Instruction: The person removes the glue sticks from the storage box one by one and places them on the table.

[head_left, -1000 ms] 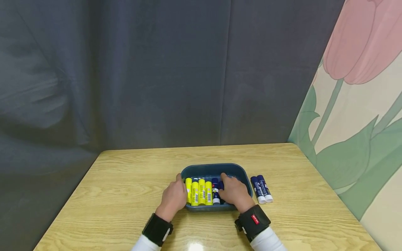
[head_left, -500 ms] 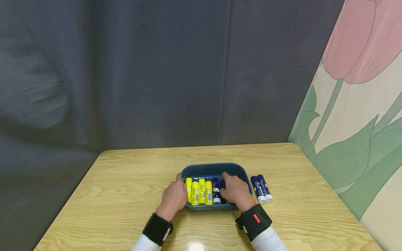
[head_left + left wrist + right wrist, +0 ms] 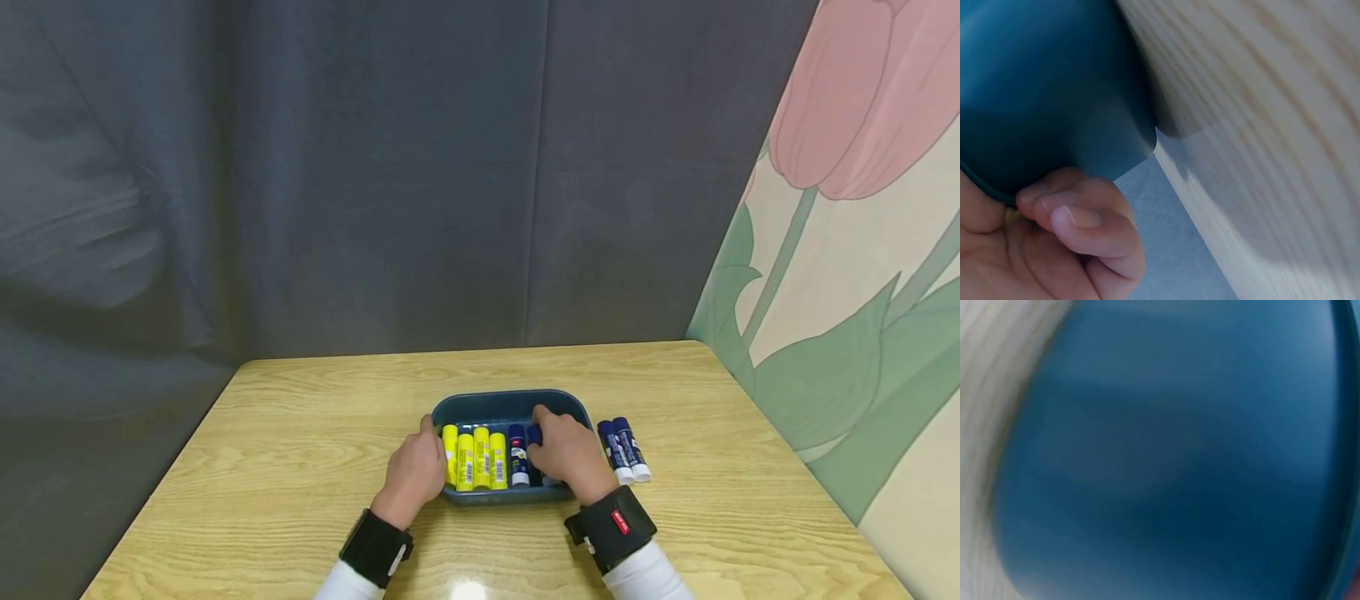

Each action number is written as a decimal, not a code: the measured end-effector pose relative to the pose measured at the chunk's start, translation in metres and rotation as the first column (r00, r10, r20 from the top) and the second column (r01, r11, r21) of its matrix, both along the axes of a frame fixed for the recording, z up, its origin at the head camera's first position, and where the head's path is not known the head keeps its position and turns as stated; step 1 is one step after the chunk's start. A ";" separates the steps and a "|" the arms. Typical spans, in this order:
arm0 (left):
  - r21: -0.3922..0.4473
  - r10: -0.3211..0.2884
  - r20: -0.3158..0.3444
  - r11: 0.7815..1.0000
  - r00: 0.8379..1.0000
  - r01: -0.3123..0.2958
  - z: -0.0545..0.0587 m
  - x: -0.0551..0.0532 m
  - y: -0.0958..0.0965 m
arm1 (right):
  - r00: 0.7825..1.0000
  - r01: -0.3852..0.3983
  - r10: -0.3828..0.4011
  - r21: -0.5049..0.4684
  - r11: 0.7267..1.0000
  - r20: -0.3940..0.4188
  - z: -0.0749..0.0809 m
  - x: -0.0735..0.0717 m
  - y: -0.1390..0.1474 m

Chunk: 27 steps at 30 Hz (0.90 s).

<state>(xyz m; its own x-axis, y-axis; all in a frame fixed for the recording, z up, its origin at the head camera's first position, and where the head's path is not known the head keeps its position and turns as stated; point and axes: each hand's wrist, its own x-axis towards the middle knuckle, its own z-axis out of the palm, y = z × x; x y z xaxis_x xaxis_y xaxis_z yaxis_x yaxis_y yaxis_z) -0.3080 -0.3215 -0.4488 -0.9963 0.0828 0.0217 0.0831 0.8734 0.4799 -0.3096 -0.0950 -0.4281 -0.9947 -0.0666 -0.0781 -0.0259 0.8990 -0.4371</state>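
A dark blue plastic bin on the table holds a row of yellow glue sticks at left and dark blue glue sticks at right. My left hand grips the bin's left rim; in the left wrist view its fingers curl against the outer wall. My right hand is inside the bin at the right, its fingers round a dark blue glue stick, which it partly hides. The right wrist view is mostly filled by the bin's outer wall.
Two more dark blue glue sticks with white ends lie side by side on the wooden table, just right of the bin. A dark curtain hangs behind the table, and a wall with painted tulips stands at right.
My right hand has shifted slightly right inside the bin, and the dark blue glue sticks by it have shifted a little right too. The left hand keeps its place on the rim.
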 end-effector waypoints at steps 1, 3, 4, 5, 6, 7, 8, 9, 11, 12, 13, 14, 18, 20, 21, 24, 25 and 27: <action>0.000 0.001 0.004 1.000 1.000 -0.001 0.000 0.000 0.000 | 1.000 0.001 -0.001 -0.002 1.000 -0.002 0.001 0.000 0.001; 0.003 0.000 0.007 1.000 1.000 0.000 0.000 0.001 0.000 | 1.000 0.000 0.000 -0.012 1.000 -0.006 0.003 0.001 0.002; 0.002 0.002 0.012 1.000 1.000 -0.002 0.000 0.001 0.000 | 1.000 -0.002 0.002 -0.015 1.000 -0.009 0.004 0.001 0.003; 0.001 0.001 0.013 1.000 1.000 -0.001 0.000 0.001 0.000 | 1.000 -0.002 0.002 -0.022 1.000 -0.005 0.005 0.002 0.004; 0.000 0.001 0.012 1.000 1.000 -0.001 0.000 0.001 0.000 | 1.000 -0.003 0.002 -0.027 1.000 -0.004 0.006 0.002 0.005; 0.000 0.001 0.013 1.000 1.000 -0.001 0.000 0.001 0.000 | 1.000 -0.003 0.003 -0.031 1.000 -0.004 0.007 0.003 0.006; -0.001 0.001 0.015 1.000 1.000 -0.001 0.000 0.001 0.000 | 1.000 -0.004 0.003 -0.035 0.999 -0.004 0.008 0.003 0.008; -0.003 0.002 0.016 1.000 1.000 -0.002 0.000 0.001 0.001 | 1.000 -0.004 0.003 -0.038 0.999 -0.004 0.009 0.003 0.009; -0.004 0.001 0.014 1.000 1.000 -0.001 0.000 0.001 0.001 | 1.000 -0.001 0.001 -0.044 0.999 -0.005 0.011 0.003 0.011; -0.005 0.000 0.012 1.000 1.000 0.000 0.000 0.001 0.001 | 1.000 0.002 -0.002 -0.047 0.999 -0.005 0.012 0.003 0.012; -0.005 0.001 0.012 1.000 1.000 -0.001 0.000 0.001 0.001 | 1.000 0.006 -0.007 -0.045 0.999 -0.009 0.013 0.003 0.013; -0.007 0.000 0.010 1.000 1.000 0.000 0.000 0.000 0.001 | 1.000 0.013 -0.013 -0.050 0.999 -0.007 0.014 0.002 0.014; -0.012 0.001 0.004 1.000 1.000 -0.001 -0.001 0.000 0.000 | 0.999 0.036 -0.036 -0.049 0.998 0.000 0.016 0.002 0.018; -0.012 0.002 0.008 1.000 1.000 -0.002 -0.001 -0.001 0.000 | 0.999 0.045 -0.045 -0.054 0.998 0.006 0.018 0.003 0.020; -0.010 0.003 0.010 1.000 1.000 -0.003 -0.001 -0.001 0.000 | 0.999 0.048 -0.048 -0.054 0.997 0.008 0.019 0.003 0.021; -0.005 0.003 0.013 1.000 1.000 -0.003 0.000 -0.001 0.001 | 0.998 0.057 -0.056 -0.074 0.996 0.023 0.022 0.003 0.025; -0.004 0.002 0.014 1.000 1.000 -0.002 0.000 0.000 0.001 | 0.998 0.059 -0.057 -0.079 0.995 0.023 0.023 0.004 0.026; -0.003 -0.001 0.014 1.000 1.000 0.001 0.000 0.000 0.000 | 0.998 0.061 -0.059 -0.077 0.995 0.024 0.024 0.003 0.029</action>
